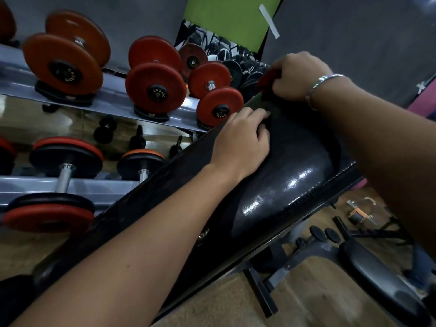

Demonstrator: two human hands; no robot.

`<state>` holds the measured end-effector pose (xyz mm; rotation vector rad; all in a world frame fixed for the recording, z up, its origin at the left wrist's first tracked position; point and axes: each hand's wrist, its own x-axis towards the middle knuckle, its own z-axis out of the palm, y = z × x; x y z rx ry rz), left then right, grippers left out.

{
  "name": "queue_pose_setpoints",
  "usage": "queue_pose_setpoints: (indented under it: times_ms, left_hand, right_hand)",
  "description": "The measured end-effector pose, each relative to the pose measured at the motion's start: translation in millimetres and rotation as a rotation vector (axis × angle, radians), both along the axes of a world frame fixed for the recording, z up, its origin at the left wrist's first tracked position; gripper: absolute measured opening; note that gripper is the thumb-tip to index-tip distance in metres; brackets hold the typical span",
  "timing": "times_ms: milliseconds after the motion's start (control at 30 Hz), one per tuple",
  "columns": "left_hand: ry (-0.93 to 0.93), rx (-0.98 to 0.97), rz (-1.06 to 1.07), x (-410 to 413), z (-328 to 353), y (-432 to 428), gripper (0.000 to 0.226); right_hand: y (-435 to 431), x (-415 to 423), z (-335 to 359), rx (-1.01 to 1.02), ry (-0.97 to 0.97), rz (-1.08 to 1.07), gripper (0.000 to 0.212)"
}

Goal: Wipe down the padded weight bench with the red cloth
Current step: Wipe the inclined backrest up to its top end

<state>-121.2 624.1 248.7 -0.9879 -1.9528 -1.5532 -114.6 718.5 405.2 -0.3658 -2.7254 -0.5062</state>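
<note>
A glossy black padded bench (290, 175) runs diagonally from the lower left to the upper right. My right hand (299, 76), with a silver bracelet on its wrist, grips a bunched red cloth (267, 80) at the far top end of the pad. Only a small part of the cloth shows past the fingers. My left hand (243, 140) rests on the pad's left edge a little nearer to me, fingers curled over the vinyl, holding nothing loose.
A two-tier dumbbell rack (113, 102) stands close on the left, with red dumbbells (155, 88) above and black-and-red ones (63, 161) below. A second black pad (382, 282) and the bench frame (271, 286) lie lower right on the wooden floor.
</note>
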Motion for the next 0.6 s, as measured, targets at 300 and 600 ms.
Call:
queue_pose_setpoints:
  times_ms: [300, 600]
  left_hand:
    - [-0.004, 0.015, -0.032, -0.1, -3.2, -1.9, 0.035]
    - [-0.114, 0.055, -0.153, -7.4, -8.8, -18.9, 0.034]
  right_hand:
    - [-9.4, -21.5, -4.8, 0.094, -0.135, 0.004, 0.030]
    - [-32.0, -34.0, -28.5, 0.107, -0.285, 0.027, 0.028]
